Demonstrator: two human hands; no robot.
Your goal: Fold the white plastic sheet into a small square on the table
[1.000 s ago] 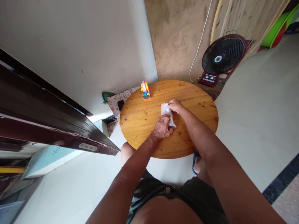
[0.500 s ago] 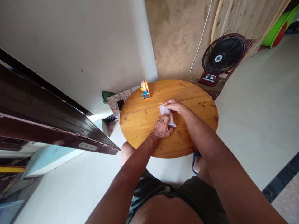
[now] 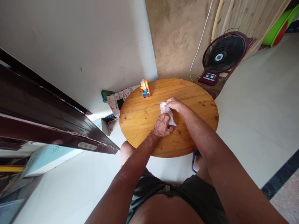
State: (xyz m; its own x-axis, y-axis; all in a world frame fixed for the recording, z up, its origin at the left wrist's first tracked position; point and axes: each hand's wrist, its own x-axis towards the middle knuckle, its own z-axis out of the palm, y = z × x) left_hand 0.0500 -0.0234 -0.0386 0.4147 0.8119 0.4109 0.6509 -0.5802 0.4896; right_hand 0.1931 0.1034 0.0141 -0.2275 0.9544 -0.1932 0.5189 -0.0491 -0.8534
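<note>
A small whitish bubble wrap packet lies on the round wooden table, narrow and slightly crumpled. My left hand is curled over its near part, pressing it to the tabletop and covering some of it. At the far end, my right hand pinches the packet's upper edge between thumb and fingers. What the wrap may contain cannot be made out. Beyond my hands, an orange and blue tape dispenser stands near the far left rim of the table.
A dark red fan stands past the table on the right, with a white cable hanging along the wall. Printed cardboard with a black phone-like object sits at the table's left. A dark wooden frame fills the left.
My right fingers have shifted slightly at the packet's far end, and more of that end shows flattened. My left hand stays in place on the near part.
</note>
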